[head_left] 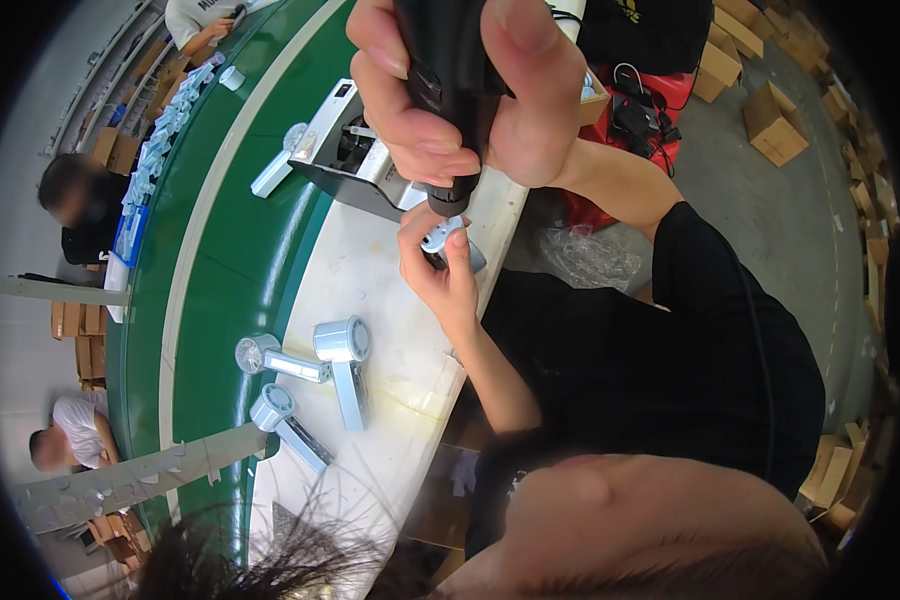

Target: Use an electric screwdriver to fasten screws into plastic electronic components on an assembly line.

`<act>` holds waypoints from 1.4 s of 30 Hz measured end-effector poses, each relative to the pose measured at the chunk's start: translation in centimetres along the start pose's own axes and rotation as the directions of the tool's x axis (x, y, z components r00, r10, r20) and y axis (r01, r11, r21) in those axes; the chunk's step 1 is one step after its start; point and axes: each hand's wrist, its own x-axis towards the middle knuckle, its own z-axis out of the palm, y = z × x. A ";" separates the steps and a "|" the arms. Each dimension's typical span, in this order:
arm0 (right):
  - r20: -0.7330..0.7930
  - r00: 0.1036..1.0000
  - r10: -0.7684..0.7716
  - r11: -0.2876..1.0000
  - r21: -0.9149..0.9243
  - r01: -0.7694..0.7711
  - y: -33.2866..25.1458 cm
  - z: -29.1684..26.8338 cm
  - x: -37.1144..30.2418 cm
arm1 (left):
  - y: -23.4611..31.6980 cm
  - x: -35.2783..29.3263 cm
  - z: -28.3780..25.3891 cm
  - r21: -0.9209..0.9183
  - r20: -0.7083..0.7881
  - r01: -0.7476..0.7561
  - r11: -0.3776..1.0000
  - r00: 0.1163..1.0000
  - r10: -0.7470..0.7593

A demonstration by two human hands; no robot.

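My right hand (535,120) is wrapped round a black electric screwdriver (452,80) that points downward. Its tip meets the round face of a light blue handheld fan (442,235), or is just above it. My left hand (438,275) grips that fan by its round head, fingers and thumb on either side; the rest of the fan is mostly hidden. Closest to my hands stands a black-and-white bench device (355,160). Three more light blue fans, one with an upright round head (342,345), one on its side (258,353) and one (275,405), lie on the white worktop.
A green conveyor belt (235,260) runs beside the white worktop (400,370). Another fan (273,172) lies on the belt. A grey metal bar (150,475) crosses over it. Across the belt, people work beside a row of light blue parts (155,150). Cardboard boxes (775,125) stand on the floor.
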 end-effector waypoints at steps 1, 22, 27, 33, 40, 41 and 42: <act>-0.002 1.000 0.000 1.000 -0.001 0.000 -0.1 0.1 0.0 | 0.1 0.0 0.0 -0.001 0.001 0.001 1.000 1.000 -0.001; 0.034 0.999 0.019 0.999 0.045 -0.020 1.1 -0.2 0.1 | -0.1 -0.1 0.0 -0.078 -0.057 -0.003 0.997 0.998 -0.001; -0.074 0.995 0.073 0.972 -0.219 -0.088 0.8 1.4 -0.1 | -0.2 -0.8 -0.3 -0.070 -0.018 0.037 0.997 0.999 -0.038; -0.071 0.994 0.078 0.983 -0.161 -0.088 1.2 0.7 0.2 | -0.5 -0.6 0.3 -0.096 -0.023 0.050 0.994 0.998 -0.053; -0.036 0.992 0.122 0.979 -0.160 -0.126 0.8 0.7 0.0 | -1.6 -1.5 -0.8 0.040 -0.061 0.046 0.998 0.997 -0.044; -0.028 0.989 0.143 0.977 -0.154 -0.146 0.8 0.6 0.0 | -1.6 -1.6 -1.0 0.057 -0.057 0.035 0.998 0.998 -0.031; -0.008 0.991 0.133 0.984 -0.116 -0.133 0.8 0.7 0.0 | -1.7 -1.7 -1.4 0.075 -0.060 0.016 0.997 0.998 -0.012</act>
